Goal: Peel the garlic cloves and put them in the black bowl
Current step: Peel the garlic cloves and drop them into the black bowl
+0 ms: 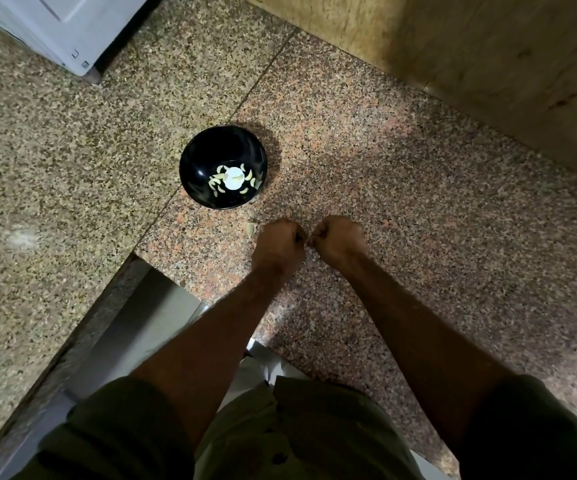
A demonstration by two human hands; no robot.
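speckled granite makes the desk (401, 174), with a white appliance (55, 26) at its far left corner. the black bowl (223, 167) stands left of centre and holds several peeled garlic cloves (218, 188) around a bright glare spot. an unpeeled garlic clove (251, 228) lies just beside the left hand (278, 244). both the left hand and the right hand (339, 239) are curled into fists, knuckles almost touching; what they pinch between them i cannot tell.
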